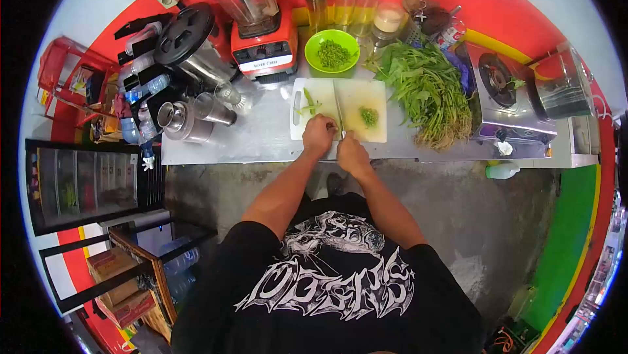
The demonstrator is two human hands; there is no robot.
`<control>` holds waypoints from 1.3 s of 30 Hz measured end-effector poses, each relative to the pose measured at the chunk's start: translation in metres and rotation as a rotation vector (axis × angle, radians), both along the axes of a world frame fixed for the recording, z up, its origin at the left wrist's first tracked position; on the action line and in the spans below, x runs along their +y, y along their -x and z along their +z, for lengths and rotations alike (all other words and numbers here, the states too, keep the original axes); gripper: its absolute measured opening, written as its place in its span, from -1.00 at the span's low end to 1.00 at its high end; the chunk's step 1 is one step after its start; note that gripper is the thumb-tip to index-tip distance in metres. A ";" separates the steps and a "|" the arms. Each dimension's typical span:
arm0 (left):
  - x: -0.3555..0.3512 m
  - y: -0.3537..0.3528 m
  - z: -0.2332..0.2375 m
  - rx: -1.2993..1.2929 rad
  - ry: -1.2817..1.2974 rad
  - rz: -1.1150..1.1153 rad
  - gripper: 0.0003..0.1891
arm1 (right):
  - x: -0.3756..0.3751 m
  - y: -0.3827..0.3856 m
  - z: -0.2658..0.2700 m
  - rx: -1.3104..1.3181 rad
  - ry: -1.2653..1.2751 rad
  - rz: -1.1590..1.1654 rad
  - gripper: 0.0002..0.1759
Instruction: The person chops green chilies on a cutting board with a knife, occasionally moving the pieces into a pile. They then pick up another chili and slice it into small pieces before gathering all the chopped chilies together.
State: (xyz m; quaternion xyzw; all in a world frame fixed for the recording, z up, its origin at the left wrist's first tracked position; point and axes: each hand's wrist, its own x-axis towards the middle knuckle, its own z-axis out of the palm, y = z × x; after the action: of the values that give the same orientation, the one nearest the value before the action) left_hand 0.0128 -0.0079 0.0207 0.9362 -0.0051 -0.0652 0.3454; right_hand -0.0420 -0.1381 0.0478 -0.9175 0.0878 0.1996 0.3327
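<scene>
My right hand is wrapped round the handle of a kitchen knife, whose blade points away from me over the white cutting board. Close beside the blade on its left, my left hand rests on the board with its fingers curled in; what they hold, if anything, is hidden. Just beyond that hand lie some green vegetable pieces. Right of the blade sits a small heap of finely chopped greens. Behind the board, a lime-green bowl contains more chopped greens.
A large leafy bunch with roots lies right of the board, before a gas stove. A red blender, pump bottles and metal shakers stand behind and left. The steel table's front edge is near me.
</scene>
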 end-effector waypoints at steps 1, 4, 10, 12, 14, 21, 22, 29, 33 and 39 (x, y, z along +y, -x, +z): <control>0.001 0.001 0.001 -0.041 0.000 -0.024 -0.90 | -0.001 0.001 -0.003 -0.010 0.006 0.014 -0.59; 0.002 -0.001 0.003 -0.017 -0.028 -0.062 -0.86 | -0.006 0.007 0.000 -0.019 0.070 -0.005 -0.61; 0.005 -0.001 0.013 -0.036 -0.041 -0.095 -0.82 | -0.052 0.005 -0.003 0.000 0.099 -0.040 -0.60; 0.002 -0.006 0.008 -0.054 -0.034 -0.096 -0.82 | -0.060 0.000 -0.003 -0.032 0.130 -0.024 -0.58; -0.004 -0.013 0.008 0.032 -0.065 -0.107 -0.83 | -0.062 0.000 0.003 -0.013 0.118 -0.053 -0.55; -0.027 -0.005 0.005 -0.079 0.006 -0.204 -0.87 | -0.054 0.003 0.015 -0.034 0.068 0.062 -0.49; -0.027 -0.002 0.005 -0.125 -0.009 -0.208 -0.88 | -0.052 0.004 0.014 -0.058 0.047 0.068 -0.48; -0.023 0.011 0.008 -0.219 -0.005 -0.183 -0.85 | -0.039 0.006 0.010 -0.114 -0.017 0.082 -0.57; -0.017 0.011 0.004 -0.210 0.100 -0.156 -0.86 | -0.026 0.012 0.008 -0.014 -0.021 0.006 -0.58; -0.021 0.002 -0.001 -0.005 0.172 -0.009 -0.87 | -0.025 0.010 -0.005 -0.072 0.061 0.058 -0.55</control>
State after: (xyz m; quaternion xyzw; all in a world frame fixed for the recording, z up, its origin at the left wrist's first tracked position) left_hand 0.0107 -0.0289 0.0200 0.9031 -0.0158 -0.0638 0.4244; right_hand -0.0525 -0.1632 0.0429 -0.9360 0.0554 0.1734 0.3014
